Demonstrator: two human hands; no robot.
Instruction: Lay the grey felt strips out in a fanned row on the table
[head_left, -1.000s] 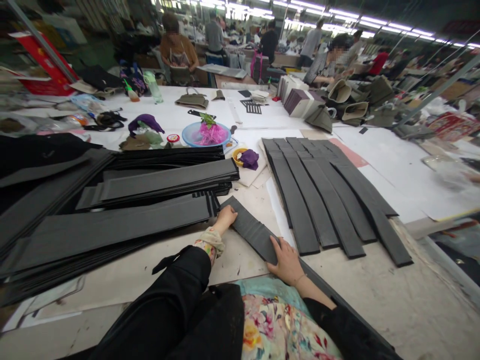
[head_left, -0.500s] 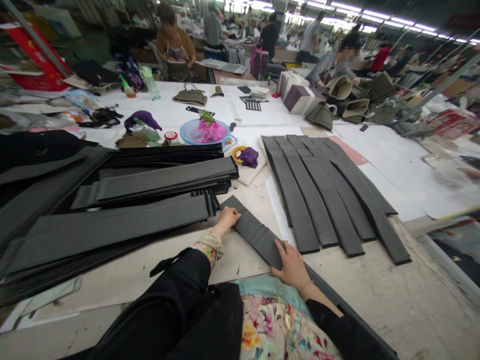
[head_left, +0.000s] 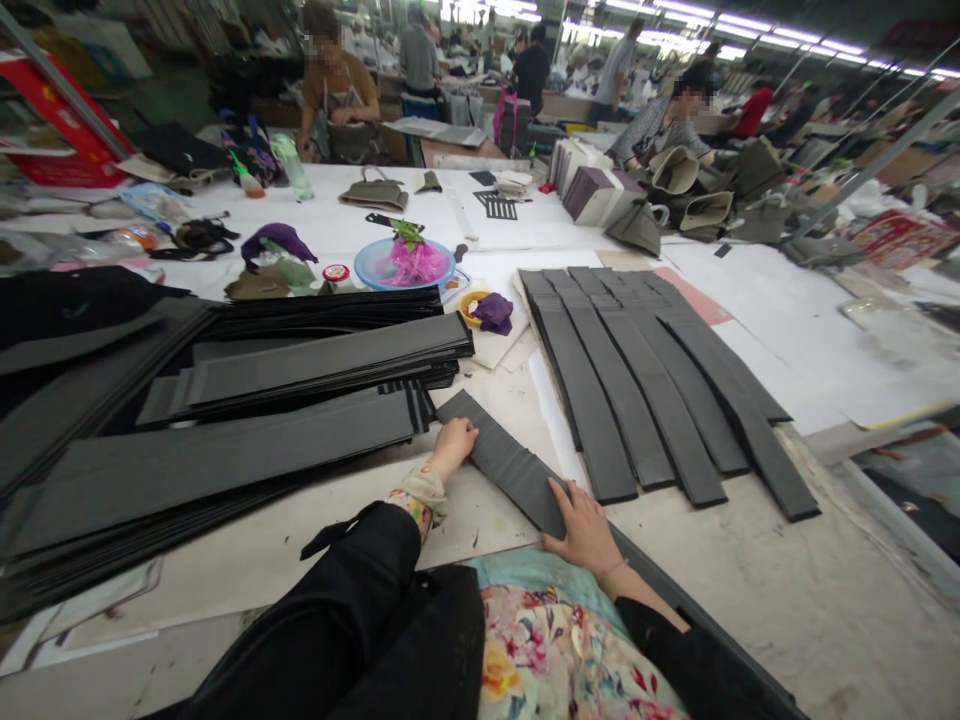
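Note:
A long dark grey strip [head_left: 510,460] lies slantwise on the table in front of me, its far end up and to the left. My left hand [head_left: 454,446] is closed, fingers pinched on the strip's left edge near the far end. Farther down the same strip, my right hand [head_left: 582,528] rests flat with its fingers apart. The strip's lower part runs on beneath my right forearm. Left of my hands are stacks of similar strips [head_left: 225,460]; to the right, several more strips [head_left: 637,380] lie side by side, overlapping.
Beyond the strips stand a blue plate [head_left: 367,270] with a pink bundle and a yellow bowl [head_left: 469,312] beside purple cloth. Olive bags [head_left: 675,175] are heaped at the back right. A co-worker [head_left: 341,85] sits across the table, and others work farther off.
Both hands keep their places on the strip. The view has shifted slightly, and the co-worker across the table has changed arm position.

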